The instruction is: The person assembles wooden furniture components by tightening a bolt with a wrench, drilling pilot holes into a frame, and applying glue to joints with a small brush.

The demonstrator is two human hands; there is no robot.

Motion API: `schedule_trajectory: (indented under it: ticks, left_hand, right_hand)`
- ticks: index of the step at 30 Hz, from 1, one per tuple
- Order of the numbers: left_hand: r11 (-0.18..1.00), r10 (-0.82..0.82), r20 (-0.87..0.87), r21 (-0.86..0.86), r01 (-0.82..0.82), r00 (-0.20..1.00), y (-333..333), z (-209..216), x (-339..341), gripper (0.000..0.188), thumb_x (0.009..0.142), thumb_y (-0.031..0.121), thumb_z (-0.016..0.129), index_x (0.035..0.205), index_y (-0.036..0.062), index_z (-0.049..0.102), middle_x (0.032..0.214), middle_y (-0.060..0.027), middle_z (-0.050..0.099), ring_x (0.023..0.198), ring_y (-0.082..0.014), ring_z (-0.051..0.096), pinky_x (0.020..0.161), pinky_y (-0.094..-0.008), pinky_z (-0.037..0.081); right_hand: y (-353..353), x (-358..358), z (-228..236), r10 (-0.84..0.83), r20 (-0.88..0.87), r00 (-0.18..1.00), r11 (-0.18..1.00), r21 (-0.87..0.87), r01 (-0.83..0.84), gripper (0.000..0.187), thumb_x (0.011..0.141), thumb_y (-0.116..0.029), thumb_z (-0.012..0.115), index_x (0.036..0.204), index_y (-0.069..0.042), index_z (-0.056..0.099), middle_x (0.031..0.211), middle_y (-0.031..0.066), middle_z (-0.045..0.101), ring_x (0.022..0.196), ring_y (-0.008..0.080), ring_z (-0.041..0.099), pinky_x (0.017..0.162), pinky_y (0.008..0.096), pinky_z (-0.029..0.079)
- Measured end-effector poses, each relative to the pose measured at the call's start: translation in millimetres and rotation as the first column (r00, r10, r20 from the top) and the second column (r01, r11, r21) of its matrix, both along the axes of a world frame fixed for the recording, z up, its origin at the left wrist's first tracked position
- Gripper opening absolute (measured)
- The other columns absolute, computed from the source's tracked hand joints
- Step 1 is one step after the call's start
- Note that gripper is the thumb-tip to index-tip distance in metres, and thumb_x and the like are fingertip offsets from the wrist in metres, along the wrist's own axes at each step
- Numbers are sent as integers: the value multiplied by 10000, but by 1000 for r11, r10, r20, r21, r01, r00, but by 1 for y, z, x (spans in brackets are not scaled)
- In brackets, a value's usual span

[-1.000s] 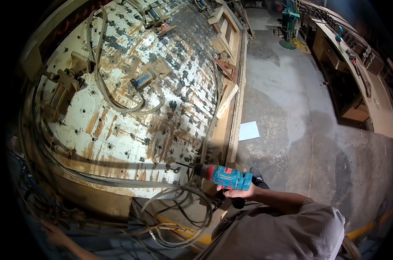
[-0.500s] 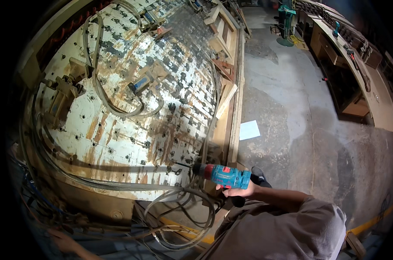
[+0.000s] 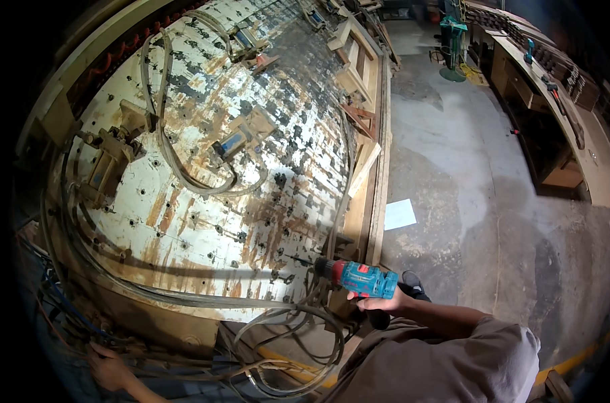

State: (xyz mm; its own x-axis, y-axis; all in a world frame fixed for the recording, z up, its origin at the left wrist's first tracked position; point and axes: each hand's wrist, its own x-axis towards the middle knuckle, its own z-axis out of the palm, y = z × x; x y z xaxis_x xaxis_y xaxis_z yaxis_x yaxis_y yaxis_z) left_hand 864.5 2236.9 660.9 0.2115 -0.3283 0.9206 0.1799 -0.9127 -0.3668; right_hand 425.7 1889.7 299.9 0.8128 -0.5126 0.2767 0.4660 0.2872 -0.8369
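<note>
My right hand (image 3: 380, 303) is wrapped around the grip of a blue cordless drill (image 3: 367, 279) with a red collar and a black chuck. A long thin bit sticks out to the left, over the near right corner of a big white worktable (image 3: 184, 228), whose scarred top is dotted with holes. Down at the lower left, my left hand (image 3: 110, 369) reaches in among hoses and fittings beside the table's near side. Its fingers look curled, but what they hold is too dark to make out. Looped grey hoses (image 3: 285, 359) hang between the two hands.
Blue-and-tan clamp blocks (image 3: 234, 141) and hoses (image 3: 170, 158) lie on the table. Wooden frames (image 3: 362, 50) line its right edge. A white sheet (image 3: 400, 214) lies on the floor. At the right stands a long bench (image 3: 590, 168) with tools; a green stand (image 3: 453, 50) is farther back.
The view has shifted, so the table and floor sit slightly lower and further right. My left hand shows more fully at the lower left. The drill stays in my right hand.
</note>
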Motion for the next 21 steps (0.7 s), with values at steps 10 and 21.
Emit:
schedule_trajectory:
  ticks: [10, 21]
  left_hand:
    - [975, 57, 240, 195, -105, 969, 5, -2, -1, 541, 1002, 486, 336, 904, 157, 754, 902, -16, 723, 770, -181, 684, 612, -303, 567]
    - [951, 106, 190, 268, -155, 976, 4, -14, -11, 503, 978, 499, 404, 915, 143, 754, 886, -42, 726, 751, -203, 687, 678, -336, 564]
  right_hand:
    - [10, 2, 12, 108, -66, 992, 983, 159, -97, 487, 831, 18, 665, 1281, -28, 485, 1110, 54, 634, 1004, 98, 583, 864, 253, 464]
    - [18, -1, 24, 139, -65, 988, 977, 171, -126, 390, 841, -14, 678, 1211, -28, 559, 1114, 31, 635, 985, 94, 582, 850, 253, 470]
